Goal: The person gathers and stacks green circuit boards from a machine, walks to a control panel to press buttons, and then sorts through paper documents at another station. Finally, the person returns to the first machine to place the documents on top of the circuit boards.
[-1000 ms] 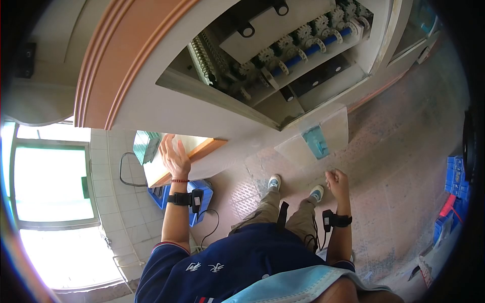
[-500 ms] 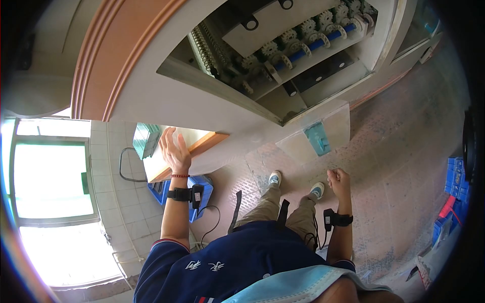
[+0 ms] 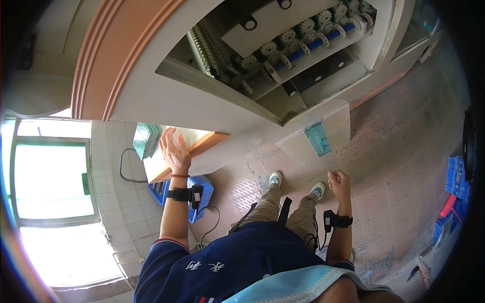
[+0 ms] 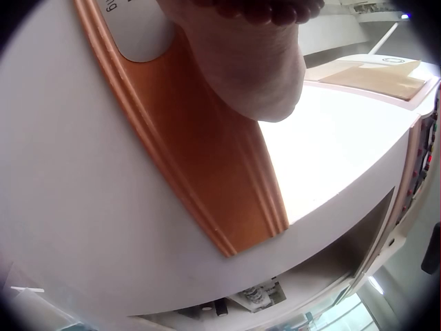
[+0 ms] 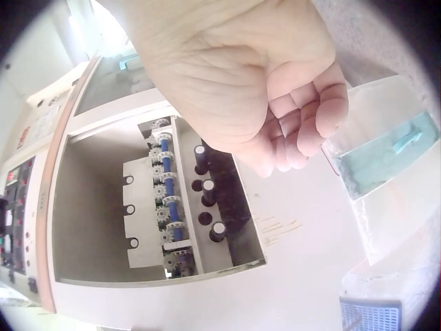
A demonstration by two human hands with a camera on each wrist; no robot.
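In the head view the left hand (image 3: 175, 150) is raised with relaxed, slightly bent fingers and holds nothing; it appears over a light table edge with wooden trim (image 3: 208, 143), and I cannot tell whether it touches it. Beside its fingertips stands a stack of greenish plates (image 3: 146, 140). The right hand (image 3: 339, 184) hangs above the floor, fingers curled loosely, holding nothing. The right wrist view shows that hand's palm (image 5: 241, 83) in front of a pale machine. Through the machine's opening show white gears on a blue shaft (image 5: 167, 186).
A clear panel with a teal handle piece (image 3: 318, 141) sticks out low from the machine. Blue crates (image 3: 202, 198) stand under the table, and more blue crates (image 3: 456, 177) are at the far right. A black cable (image 3: 218, 222) hangs by the left arm.
The head view has shifted slightly since a second ago, so the machine appears a little displaced. Both hands keep nearly the same pose. A dark strap at the waist has swung.
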